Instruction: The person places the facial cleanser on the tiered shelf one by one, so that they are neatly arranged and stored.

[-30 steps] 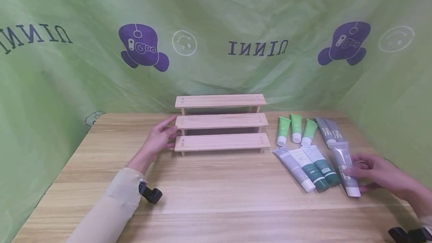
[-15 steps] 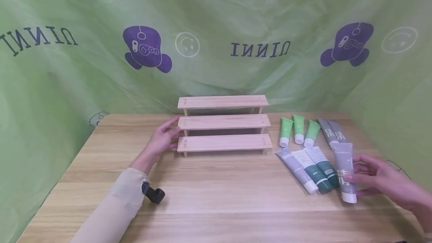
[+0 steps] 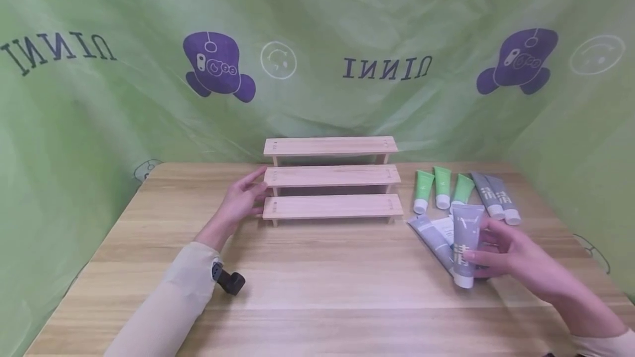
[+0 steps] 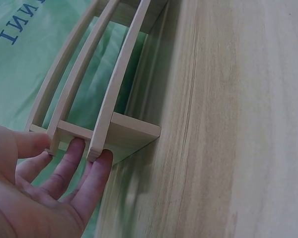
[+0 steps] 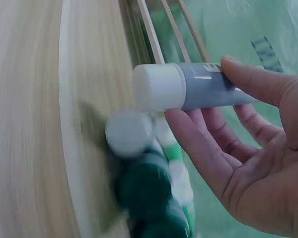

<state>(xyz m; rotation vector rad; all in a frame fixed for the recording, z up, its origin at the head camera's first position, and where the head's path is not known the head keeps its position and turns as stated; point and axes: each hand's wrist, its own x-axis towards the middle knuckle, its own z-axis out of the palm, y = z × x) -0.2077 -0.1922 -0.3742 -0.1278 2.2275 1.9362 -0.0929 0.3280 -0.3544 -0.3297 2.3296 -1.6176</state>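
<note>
Since the earlier frame, we had brought the grey tube (image 3: 467, 234) leftward, cap down, above a lilac-grey tube (image 3: 433, 240) and some dark-green caps (image 5: 144, 183). Our right hand (image 3: 516, 255) pinched it between thumb and fingers. We judged it light, soft-bodied and slightly slippery, best held around its middle without hard squeezing. Our left hand (image 3: 240, 200) rested its fingertips against the wooden rack (image 3: 332, 206) on the desk (image 3: 322, 302). Light-green tubes (image 3: 442, 186) lay behind; the tubes beneath obstructed any lowering there.

Behind your wooden table (image 3: 317, 291) hangs a green cloth (image 3: 317, 4) with purple figures (image 3: 216, 62), white smiley faces (image 3: 279, 60) and dark lettering (image 3: 388, 69).
</note>
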